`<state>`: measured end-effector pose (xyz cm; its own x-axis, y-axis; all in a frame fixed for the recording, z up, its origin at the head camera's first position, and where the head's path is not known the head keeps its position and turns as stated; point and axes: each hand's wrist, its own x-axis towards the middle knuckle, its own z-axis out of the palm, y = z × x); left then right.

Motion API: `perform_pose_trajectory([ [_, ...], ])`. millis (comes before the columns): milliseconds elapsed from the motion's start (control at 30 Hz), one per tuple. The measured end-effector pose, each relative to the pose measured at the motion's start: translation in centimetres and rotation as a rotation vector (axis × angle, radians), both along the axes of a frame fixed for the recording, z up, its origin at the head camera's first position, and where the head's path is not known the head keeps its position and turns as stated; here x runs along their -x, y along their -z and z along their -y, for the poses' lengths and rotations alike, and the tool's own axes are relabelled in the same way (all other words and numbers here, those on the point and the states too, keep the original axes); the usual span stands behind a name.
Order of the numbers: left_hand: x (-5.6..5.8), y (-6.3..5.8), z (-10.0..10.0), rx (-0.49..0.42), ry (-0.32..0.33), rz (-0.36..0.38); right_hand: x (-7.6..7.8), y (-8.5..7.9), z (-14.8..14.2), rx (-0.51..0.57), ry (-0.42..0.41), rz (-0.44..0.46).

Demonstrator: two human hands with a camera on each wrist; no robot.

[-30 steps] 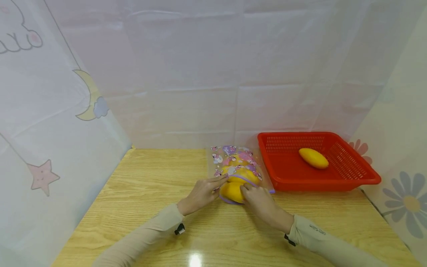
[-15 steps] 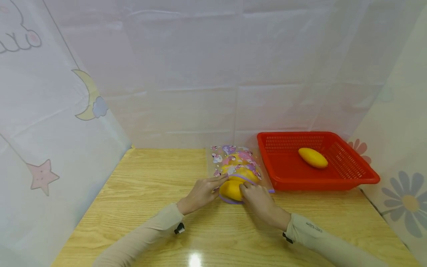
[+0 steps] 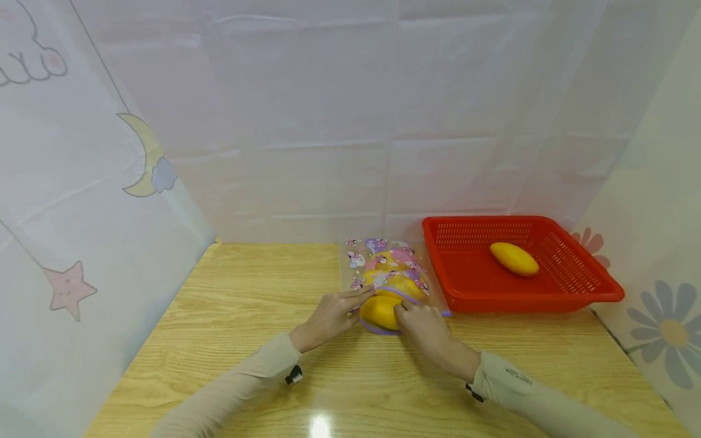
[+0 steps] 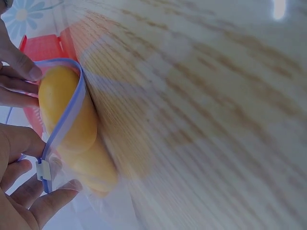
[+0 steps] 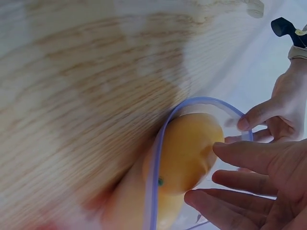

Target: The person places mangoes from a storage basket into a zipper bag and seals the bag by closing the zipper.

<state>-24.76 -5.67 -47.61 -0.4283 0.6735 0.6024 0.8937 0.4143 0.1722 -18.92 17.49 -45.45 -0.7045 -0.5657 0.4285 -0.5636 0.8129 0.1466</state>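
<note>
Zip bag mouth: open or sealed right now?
Open. The zip bag mouth gapes around a mango, purple zip track arched apart in both wrist views.

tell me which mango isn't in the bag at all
The mango lying alone in the red basket. The others are in the printed zip bag; one mango sits at its open mouth, between the hands.

A yellow mango [image 5: 184,153] sits in the mouth of a clear bag, whose purple zip rim [image 5: 160,139] arches over it. The right hand [image 5: 259,191] is at the lower right, its straight fingers [image 5: 240,155] touching the mango's near end. Beyond it the left hand [image 5: 283,103] pinches the rim. The wooden table [image 5: 72,96] lies behind the bag, blurred.
</note>
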Motion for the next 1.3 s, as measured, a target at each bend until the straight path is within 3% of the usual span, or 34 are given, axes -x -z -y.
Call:
perform_pose_trajectory([
  [567, -0.1, 0.1, -0.1, 0.014, -0.018, 0.023, -0.8, -1.7, -0.2, 0.052, 0.039, 0.013],
  [1300, 0.0, -0.2, 0.0, 0.011, 0.0, 0.02, 0.0, -2.0, -1.9, 0.115, 0.054, -0.048],
])
